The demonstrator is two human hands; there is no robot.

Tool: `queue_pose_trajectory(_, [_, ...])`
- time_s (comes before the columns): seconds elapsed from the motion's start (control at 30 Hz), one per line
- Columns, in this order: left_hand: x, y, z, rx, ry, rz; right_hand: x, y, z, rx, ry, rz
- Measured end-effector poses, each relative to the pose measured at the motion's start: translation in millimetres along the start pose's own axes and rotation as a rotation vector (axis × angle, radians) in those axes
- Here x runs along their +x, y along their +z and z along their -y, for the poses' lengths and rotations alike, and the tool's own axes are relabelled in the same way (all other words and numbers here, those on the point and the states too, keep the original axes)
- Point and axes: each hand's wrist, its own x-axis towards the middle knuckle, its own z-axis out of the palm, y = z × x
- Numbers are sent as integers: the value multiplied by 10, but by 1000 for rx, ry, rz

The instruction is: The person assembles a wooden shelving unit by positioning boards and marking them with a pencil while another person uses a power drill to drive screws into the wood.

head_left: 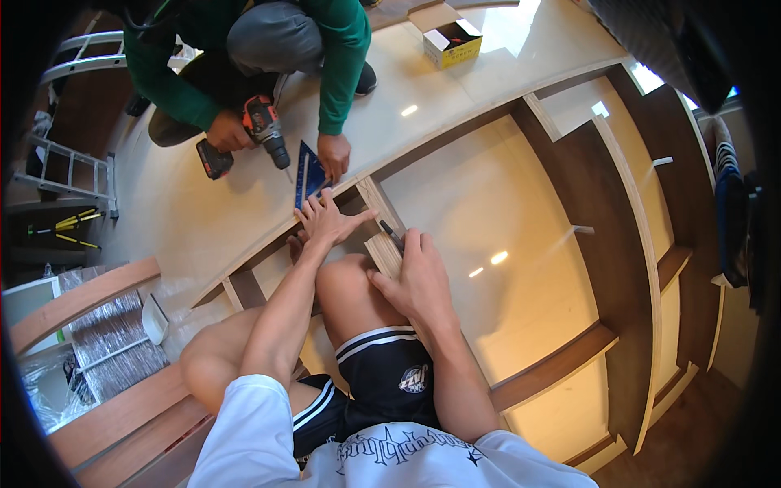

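The left hand (324, 223), palm down, reaches far with fingers spread at the frame (259, 254), by one blue square (310, 172) pointing far. The right hand (421, 281) grasps one wood strip (383, 254) and one dark pen (391, 234), both slanting far-left, over the frame. A co-worker's two hands: one (230, 132) grips one drill (262, 120), one (333, 156) rests at the square.

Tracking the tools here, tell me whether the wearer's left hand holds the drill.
No; the left hand is spread, and the co-worker's hand grips the drill.
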Motion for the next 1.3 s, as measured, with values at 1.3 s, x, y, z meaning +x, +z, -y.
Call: queue_pose_trajectory(1.3, [-59, 90, 1, -228, -104, -116, -48, 100, -72, -36, -55, -156])
